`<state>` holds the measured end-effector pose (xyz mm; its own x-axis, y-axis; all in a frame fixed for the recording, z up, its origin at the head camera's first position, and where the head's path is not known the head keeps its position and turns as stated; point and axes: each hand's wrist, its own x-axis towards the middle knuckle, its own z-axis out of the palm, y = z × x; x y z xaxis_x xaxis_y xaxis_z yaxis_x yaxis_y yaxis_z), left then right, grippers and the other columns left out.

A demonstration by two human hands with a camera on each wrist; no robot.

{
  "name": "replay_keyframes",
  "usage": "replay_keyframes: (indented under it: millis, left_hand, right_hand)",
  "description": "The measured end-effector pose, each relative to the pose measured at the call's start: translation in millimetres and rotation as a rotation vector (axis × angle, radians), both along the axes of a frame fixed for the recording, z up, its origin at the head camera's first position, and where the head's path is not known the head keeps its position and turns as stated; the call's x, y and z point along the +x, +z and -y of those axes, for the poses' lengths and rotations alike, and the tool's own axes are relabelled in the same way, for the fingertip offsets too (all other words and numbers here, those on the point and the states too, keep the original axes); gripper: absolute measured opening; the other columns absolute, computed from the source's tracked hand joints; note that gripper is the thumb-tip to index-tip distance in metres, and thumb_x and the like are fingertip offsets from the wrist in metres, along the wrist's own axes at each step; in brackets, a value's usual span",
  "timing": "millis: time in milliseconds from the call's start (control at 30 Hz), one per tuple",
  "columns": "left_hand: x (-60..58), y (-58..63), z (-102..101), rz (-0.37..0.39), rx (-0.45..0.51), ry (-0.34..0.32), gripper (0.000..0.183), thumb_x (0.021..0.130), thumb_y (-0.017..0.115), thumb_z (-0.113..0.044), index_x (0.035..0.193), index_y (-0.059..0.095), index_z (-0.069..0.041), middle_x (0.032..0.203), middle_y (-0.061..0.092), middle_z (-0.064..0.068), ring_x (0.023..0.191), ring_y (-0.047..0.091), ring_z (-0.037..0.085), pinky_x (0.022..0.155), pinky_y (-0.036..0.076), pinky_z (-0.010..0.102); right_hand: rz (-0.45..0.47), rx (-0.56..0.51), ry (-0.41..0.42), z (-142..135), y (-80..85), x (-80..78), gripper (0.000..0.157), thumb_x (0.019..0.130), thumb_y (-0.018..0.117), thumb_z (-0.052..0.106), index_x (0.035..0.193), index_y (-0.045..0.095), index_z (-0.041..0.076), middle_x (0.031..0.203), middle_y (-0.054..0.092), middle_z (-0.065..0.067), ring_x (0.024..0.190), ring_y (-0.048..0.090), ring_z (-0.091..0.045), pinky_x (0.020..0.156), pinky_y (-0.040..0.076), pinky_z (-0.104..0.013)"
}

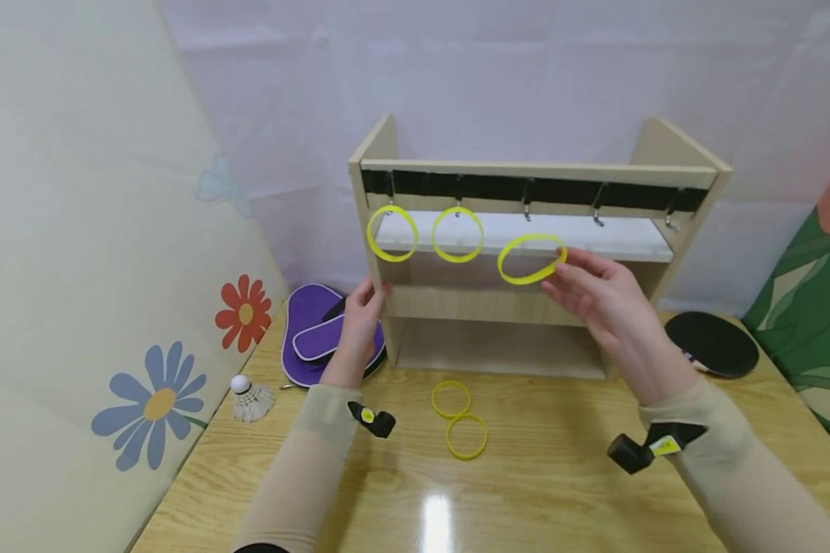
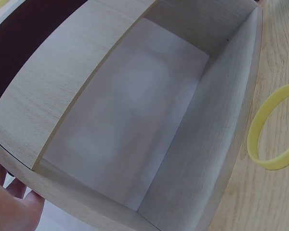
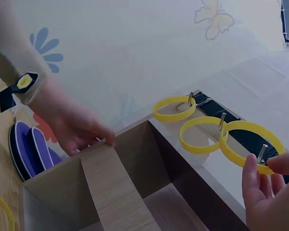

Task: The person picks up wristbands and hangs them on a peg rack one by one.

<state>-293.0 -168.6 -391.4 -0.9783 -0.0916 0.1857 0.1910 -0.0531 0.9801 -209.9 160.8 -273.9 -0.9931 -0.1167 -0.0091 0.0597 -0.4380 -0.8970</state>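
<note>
Over by the table's [image 1: 546,476] left edge sits a white shuttlecock [image 1: 251,401], and behind it a purple case [image 1: 311,307] lies beside the wooden shelf [image 1: 498,304], partly covered by the left hand [image 1: 362,322] and forearm. Across at the back right corner, there's a black paddle [image 1: 711,344]! Two loose rings [image 1: 466,458] lie on the table before the shelf's lower front edge, one against the other. Up top, two hung rings [image 1: 458,259] dangle from the leftmost hooks [image 1: 390,201] of the black strip [image 1: 494,184]. The left hand grips the shelf's left side edge, thumb in front, and well apart from it the right hand [image 1: 609,307] pinches the held ring [image 1: 522,281] by its right end. And what a look: bright yellow, thin, smooth-banded, squeezed into a tilted oval! It's up near the third hook [image 1: 527,215], though whether they touch, I can't tell.
</note>
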Motion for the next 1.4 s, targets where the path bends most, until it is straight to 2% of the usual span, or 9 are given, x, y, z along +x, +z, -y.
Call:
replay_keyframes:
  millis: [267, 367, 500, 600, 767, 1000, 1200, 1300, 1400]
  left_hand:
    - [-4.4, -1.8, -6, 0.013, 0.015, 0.031, 0.043, 0.097, 0.053, -0.015, 0.139, 0.056, -0.010, 0.128, 0.059, 0.020, 0.094, 0.059, 0.006, 0.086, 0.047, 0.023]
    - [-5.2, -2.3, -7, 0.022, 0.016, 0.034, 0.043, 0.097, 0.053, -0.015, 0.139, 0.057, -0.010, 0.127, 0.060, 0.020, 0.092, 0.059, 0.006, 0.084, 0.048, 0.022]
    - [-5.4, -2.3, -9, 0.024, 0.013, 0.034, 0.042, 0.097, 0.054, -0.015, 0.138, 0.058, -0.009, 0.119, 0.063, 0.010, 0.092, 0.059, 0.006, 0.085, 0.047, 0.022]
    - [-5.3, -1.9, -11, 0.023, 0.019, 0.033, 0.042, 0.097, 0.054, -0.015, 0.138, 0.058, -0.010, 0.117, 0.064, 0.008, 0.092, 0.059, 0.006, 0.085, 0.047, 0.023]
    - [-5.1, -1.5, -12, 0.031, 0.021, 0.032, 0.043, 0.097, 0.054, -0.015, 0.139, 0.057, -0.011, 0.122, 0.062, 0.013, 0.093, 0.059, 0.005, 0.086, 0.047, 0.022]
    - [-7.4, -2.0, -12, 0.020, 0.026, 0.024, 0.043, 0.096, 0.055, -0.015, 0.139, 0.057, -0.009, 0.129, 0.059, 0.022, 0.093, 0.059, 0.005, 0.085, 0.047, 0.022]
    - [-5.9, -2.0, -9, 0.008, 0.045, 0.024, 0.043, 0.096, 0.055, -0.014, 0.139, 0.056, -0.008, 0.112, 0.065, 0.000, 0.092, 0.060, 0.005, 0.084, 0.049, 0.021]
    - [-4.0, -1.6, -6, 0.005, 0.053, 0.032, 0.043, 0.097, 0.054, -0.013, 0.140, 0.056, -0.008, 0.114, 0.064, 0.001, 0.091, 0.060, 0.005, 0.083, 0.049, 0.021]
    - [-2.4, -0.8, -3, 0.009, 0.050, 0.034, 0.043, 0.097, 0.054, -0.014, 0.140, 0.056, -0.009, 0.119, 0.063, 0.008, 0.091, 0.060, 0.004, 0.083, 0.049, 0.020]
  right_hand:
    - [0.014, -0.179, -0.021, 5, 6.1, -6.9, 0.027, 0.089, 0.068, -0.002, 0.114, 0.063, 0.004, 0.112, 0.063, -0.007, 0.091, 0.068, -0.015, 0.082, 0.057, -0.025]
    - [0.015, -0.203, -0.047, 7, 7.5, -9.4, 0.027, 0.088, 0.069, -0.003, 0.113, 0.064, 0.003, 0.110, 0.064, -0.008, 0.090, 0.069, -0.016, 0.081, 0.058, -0.025]
    - [0.015, -0.224, -0.080, 9, 7.7, -13.1, 0.023, 0.087, 0.069, -0.004, 0.108, 0.064, 0.003, 0.104, 0.066, -0.008, 0.087, 0.070, -0.016, 0.078, 0.058, -0.025]
    - [0.012, -0.232, -0.096, 10, 6.6, -15.3, 0.019, 0.087, 0.069, -0.005, 0.103, 0.065, 0.003, 0.098, 0.067, -0.008, 0.084, 0.070, -0.017, 0.075, 0.059, -0.025]
    - [-0.006, -0.232, -0.108, 10, 3.1, -18.0, 0.013, 0.088, 0.066, -0.008, 0.096, 0.068, 0.002, 0.090, 0.069, -0.008, 0.078, 0.071, -0.017, 0.072, 0.059, -0.025]
    - [0.022, -0.141, -0.137, 9, -1.2, -19.8, 0.017, 0.087, 0.070, -0.003, 0.101, 0.067, 0.007, 0.100, 0.065, -0.004, 0.085, 0.069, -0.014, 0.077, 0.058, -0.025]
    - [0.036, -0.074, -0.111, 12, -8.0, -22.0, 0.020, 0.091, 0.066, -0.002, 0.108, 0.064, 0.008, 0.104, 0.064, -0.003, 0.088, 0.068, -0.013, 0.078, 0.058, -0.025]
    - [0.037, -0.052, -0.090, 16, -11.9, -23.3, 0.022, 0.092, 0.063, -0.002, 0.111, 0.062, 0.009, 0.105, 0.065, -0.002, 0.090, 0.068, -0.013, 0.080, 0.058, -0.025]
    - [0.039, -0.046, -0.082, 18, -15.8, -23.8, 0.019, 0.093, 0.061, -0.003, 0.108, 0.063, 0.010, 0.100, 0.067, -0.001, 0.090, 0.068, -0.013, 0.079, 0.058, -0.026]
